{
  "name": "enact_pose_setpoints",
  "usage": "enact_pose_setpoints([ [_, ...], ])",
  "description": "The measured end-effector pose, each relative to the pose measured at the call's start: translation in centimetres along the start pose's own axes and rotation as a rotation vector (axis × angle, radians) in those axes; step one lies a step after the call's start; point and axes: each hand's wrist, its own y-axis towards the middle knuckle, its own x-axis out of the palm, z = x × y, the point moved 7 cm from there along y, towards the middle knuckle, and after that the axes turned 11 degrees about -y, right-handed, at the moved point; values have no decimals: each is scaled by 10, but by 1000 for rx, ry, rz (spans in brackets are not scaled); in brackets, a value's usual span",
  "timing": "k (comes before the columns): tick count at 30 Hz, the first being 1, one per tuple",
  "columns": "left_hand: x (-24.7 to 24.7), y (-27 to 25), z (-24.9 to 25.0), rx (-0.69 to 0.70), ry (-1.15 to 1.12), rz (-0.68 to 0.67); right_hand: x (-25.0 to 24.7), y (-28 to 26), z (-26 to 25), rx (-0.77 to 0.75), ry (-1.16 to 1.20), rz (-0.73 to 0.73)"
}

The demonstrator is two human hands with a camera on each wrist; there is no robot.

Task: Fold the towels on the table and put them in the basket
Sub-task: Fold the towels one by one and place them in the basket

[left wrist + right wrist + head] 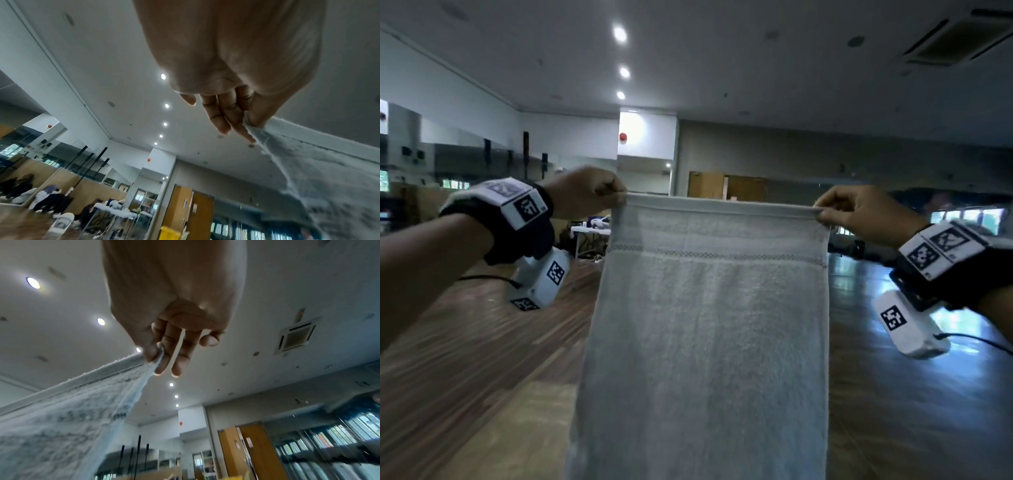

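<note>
In the head view, a pale grey-white terry cloth towel with a woven band (pixel 709 325) is held up in the centre of the frame, hanging straight down past the lower edge. Its top hem is stretched level between the left hand (pixel 585 192), at centre left, and the right hand (pixel 866 216), at centre right; each top corner is pinched. Held this way, the cloth is likely being spread flat and squared before a fold. No table or basket is shown.

In the left wrist view, the left hand (pixel 236 65) fills the upper centre, and the towel (pixel 320 170) corner is nipped between thumb and forefinger, the cloth falling away to the lower right.

In the right wrist view, the right hand (pixel 176 296) occupies the upper centre; the towel (pixel 72 418) corner is pinched by thumb and finger, the other fingers extended, the cloth spreading to the lower left.
</note>
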Motion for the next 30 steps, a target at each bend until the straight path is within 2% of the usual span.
enact_pose_setpoints([
  [3,76,-7,-37,-52,37,-125,78,-5,35,22,-53,-128],
  [6,134,-10,-67,-89,56,-154,134,-6,57,60,-79,-207],
  [9,148,4,-89,-109,-8,-4,156,14,66,79,-91,-146],
  [13,140,36,-100,-58,-20,249,160,52,72,118,-53,62],
  [15,140,44,-105,-55,-22,318,162,63,74,131,-62,136],
  [17,153,44,-116,-70,-37,329,179,66,80,148,-29,123],
  [20,194,25,-137,-91,-58,254,221,50,95,181,21,38],
  [23,248,-15,-156,-97,-111,138,276,13,112,197,12,-140],
  [27,328,-94,-185,-202,-128,-130,348,-67,133,206,-23,-405],
  [30,384,-159,-192,-246,-38,-368,391,-139,143,209,-58,-595],
])
